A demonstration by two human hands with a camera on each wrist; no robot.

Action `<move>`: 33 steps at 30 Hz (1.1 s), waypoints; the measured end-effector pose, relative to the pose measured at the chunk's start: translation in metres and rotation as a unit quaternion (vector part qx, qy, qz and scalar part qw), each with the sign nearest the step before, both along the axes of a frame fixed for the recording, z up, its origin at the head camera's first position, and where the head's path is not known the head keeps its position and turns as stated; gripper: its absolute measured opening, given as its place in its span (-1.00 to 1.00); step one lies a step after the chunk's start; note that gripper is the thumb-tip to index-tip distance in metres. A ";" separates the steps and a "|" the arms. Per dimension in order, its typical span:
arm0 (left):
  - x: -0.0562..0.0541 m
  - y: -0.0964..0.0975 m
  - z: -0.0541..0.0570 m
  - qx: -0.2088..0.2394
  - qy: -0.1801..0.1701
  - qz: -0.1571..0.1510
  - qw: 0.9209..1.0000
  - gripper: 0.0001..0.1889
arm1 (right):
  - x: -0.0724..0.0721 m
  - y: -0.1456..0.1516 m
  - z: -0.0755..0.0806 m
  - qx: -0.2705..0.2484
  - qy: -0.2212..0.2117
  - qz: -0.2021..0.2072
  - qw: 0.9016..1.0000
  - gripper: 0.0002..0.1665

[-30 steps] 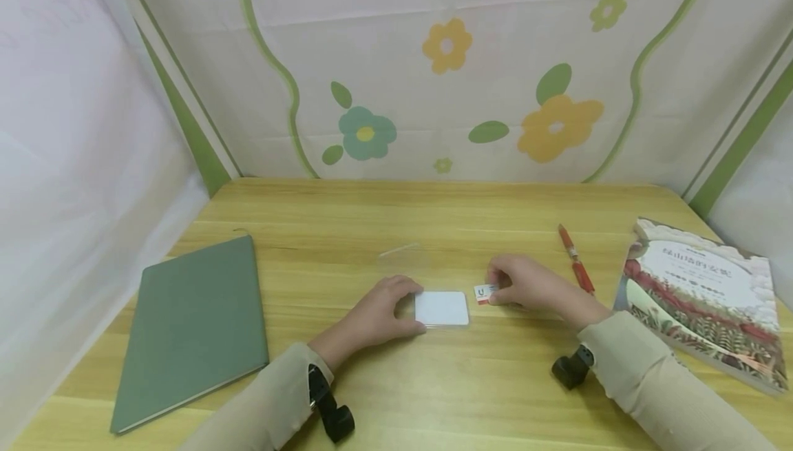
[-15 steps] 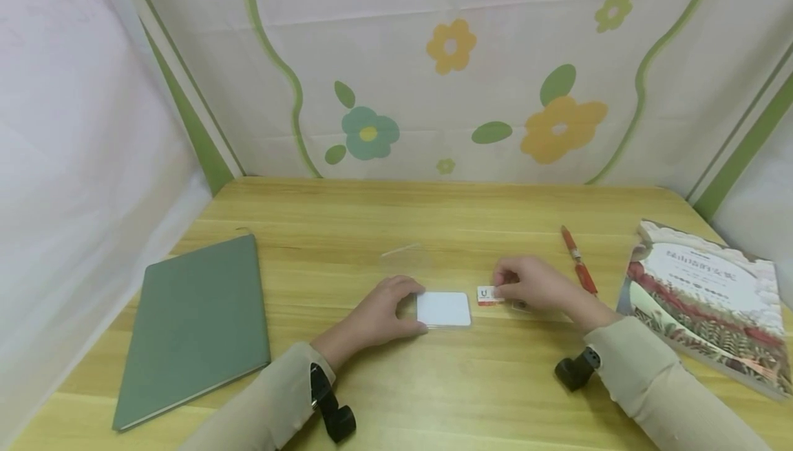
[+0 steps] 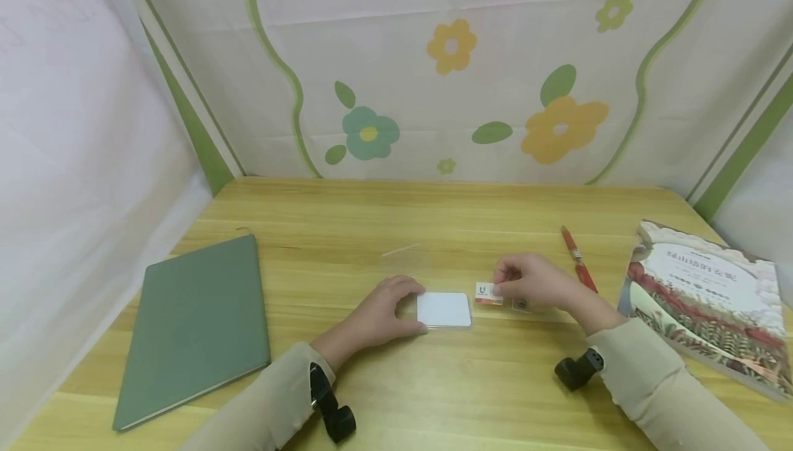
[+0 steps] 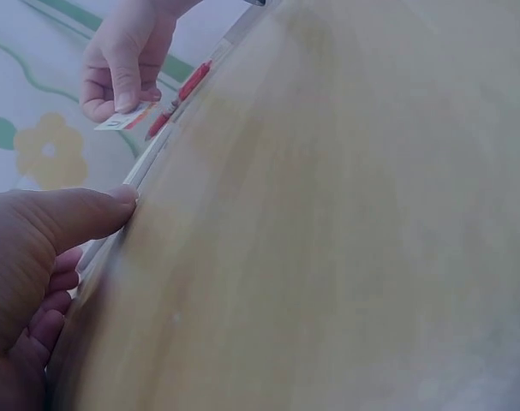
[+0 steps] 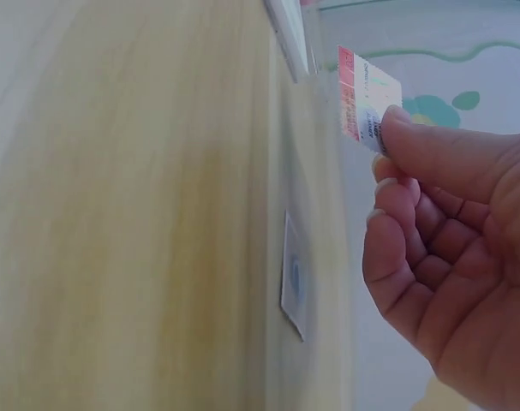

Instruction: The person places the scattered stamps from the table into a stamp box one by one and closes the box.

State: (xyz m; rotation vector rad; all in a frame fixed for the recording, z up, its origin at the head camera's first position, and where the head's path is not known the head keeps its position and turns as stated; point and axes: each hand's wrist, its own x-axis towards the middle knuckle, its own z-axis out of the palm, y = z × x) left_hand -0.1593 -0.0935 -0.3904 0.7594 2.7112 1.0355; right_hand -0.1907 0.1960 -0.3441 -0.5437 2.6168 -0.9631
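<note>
A white rectangular stack of cards [image 3: 443, 309], apparently in a clear case, lies on the table. My left hand [image 3: 384, 310] holds its left end, thumb at the near edge and fingers at the far edge. Just right of it, my right hand [image 3: 535, 282] pinches a small printed card [image 3: 486, 292] between thumb and forefinger; the card is white with a red strip. In the right wrist view the card [image 5: 368, 101] is raised off the table, its other fingers curled below. A second small flat card [image 5: 294, 278] lies on the table under my right hand.
A clear, faint lid-like piece [image 3: 403, 255] lies beyond my left hand. On the left is a green notebook [image 3: 195, 334]. To the right are a red pen [image 3: 576, 255] and an illustrated book [image 3: 706, 299]. A patterned curtain [image 3: 403, 65] stands behind the table.
My right hand has shifted slightly right and up with the printed card, and the second small card beneath it has come into view. The left hand keeps its hold on the white stack.
</note>
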 end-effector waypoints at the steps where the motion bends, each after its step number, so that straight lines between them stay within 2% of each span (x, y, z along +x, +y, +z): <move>1: 0.000 0.000 0.000 0.001 0.000 0.000 1.000 -0.40 | 0.000 -0.001 0.001 -0.001 0.000 0.000 1.000 -0.84; 10: 0.000 0.000 -0.002 0.001 0.005 0.000 1.000 -0.41 | 0.001 -0.010 0.002 -0.041 -0.016 0.013 0.999 -0.84; 33: 0.001 -0.001 -0.001 0.010 0.007 0.001 1.000 -0.40 | 0.000 -0.043 -0.005 -0.068 -0.037 0.034 0.996 -0.87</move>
